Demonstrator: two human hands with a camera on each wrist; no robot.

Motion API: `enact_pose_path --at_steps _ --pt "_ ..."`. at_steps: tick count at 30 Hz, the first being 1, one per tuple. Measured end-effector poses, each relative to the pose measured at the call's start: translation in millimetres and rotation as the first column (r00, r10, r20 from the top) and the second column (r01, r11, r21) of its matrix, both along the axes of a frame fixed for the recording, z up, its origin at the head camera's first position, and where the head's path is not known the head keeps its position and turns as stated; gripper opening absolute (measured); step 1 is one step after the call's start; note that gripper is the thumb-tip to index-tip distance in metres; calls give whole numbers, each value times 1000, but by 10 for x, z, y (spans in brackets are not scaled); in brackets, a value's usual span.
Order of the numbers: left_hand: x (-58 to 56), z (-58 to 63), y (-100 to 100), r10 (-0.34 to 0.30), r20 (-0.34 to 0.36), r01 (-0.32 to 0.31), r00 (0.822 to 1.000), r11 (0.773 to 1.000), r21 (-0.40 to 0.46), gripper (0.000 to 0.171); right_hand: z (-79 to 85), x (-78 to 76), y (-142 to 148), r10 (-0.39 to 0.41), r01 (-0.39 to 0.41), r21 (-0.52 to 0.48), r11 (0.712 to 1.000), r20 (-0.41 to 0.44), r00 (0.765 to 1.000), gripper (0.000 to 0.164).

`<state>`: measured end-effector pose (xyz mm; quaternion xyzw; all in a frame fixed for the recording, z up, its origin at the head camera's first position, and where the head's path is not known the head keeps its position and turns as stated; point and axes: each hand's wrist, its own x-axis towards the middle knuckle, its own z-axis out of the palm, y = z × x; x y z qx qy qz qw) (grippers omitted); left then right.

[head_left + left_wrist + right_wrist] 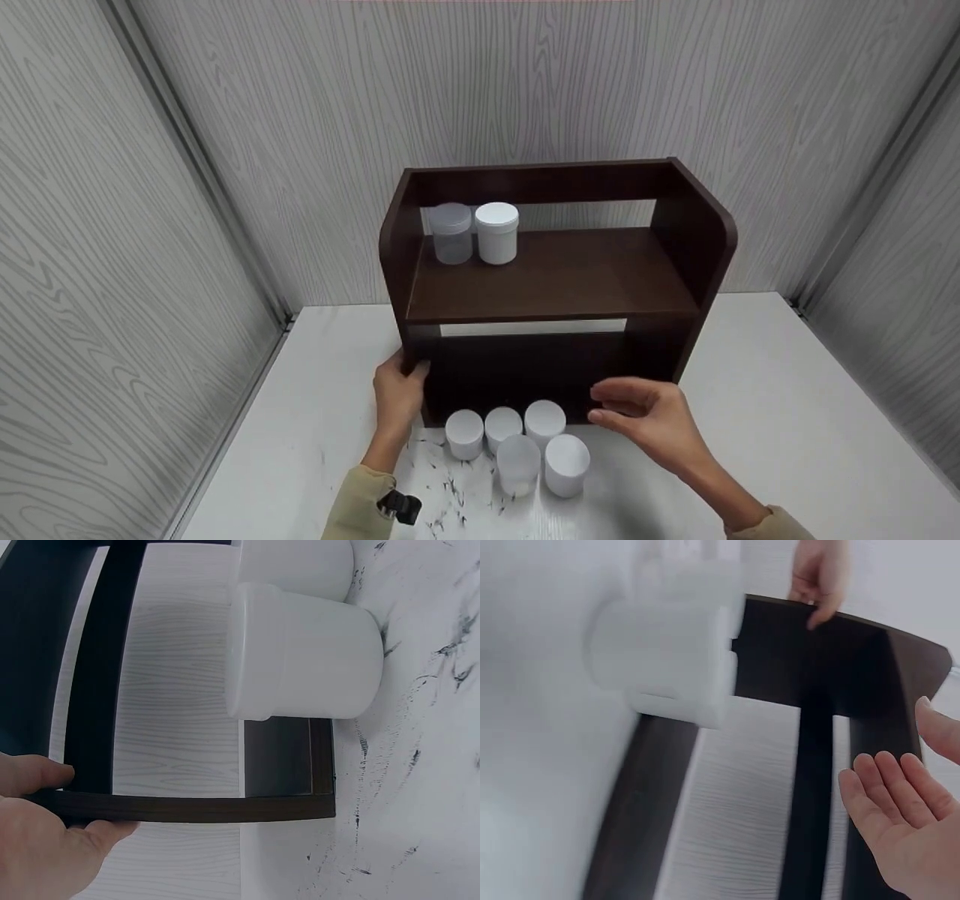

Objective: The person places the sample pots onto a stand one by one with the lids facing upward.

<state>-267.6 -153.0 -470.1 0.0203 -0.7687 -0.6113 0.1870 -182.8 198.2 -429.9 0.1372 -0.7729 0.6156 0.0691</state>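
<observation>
My left hand (397, 391) grips the left side panel of a dark brown two-tier shelf (555, 281); in the left wrist view its thumb and fingers lie on either side of the panel's edge. Several lidded jars stand upright on the table before the shelf: white jars (567, 466) and a more translucent jar (517, 466) in the front row. My right hand (651, 421) hovers right of these jars, fingers slightly bent, thumb apart, nothing between them. On the upper board, at its left end, a translucent jar (451, 234) stands beside a white lidded jar (497, 234).
The white table (810, 420) bears dark scuff marks around the jars. Wood-patterned panels (300, 150) rise behind the shelf and on both sides. The shelf's side panels stand up past its boards, and open slots run along its back.
</observation>
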Motion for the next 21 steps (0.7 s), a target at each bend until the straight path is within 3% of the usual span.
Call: enact_pose_path --at_steps 12,21 --pt "-16 -12 14 -32 -6 32 999 999 36 41 -406 22 112 -14 10 60 998 78 997 37" --pt "-7 -14 10 -14 -6 14 1000 999 29 41 -611 37 159 29 -42 105 994 116 993 47"
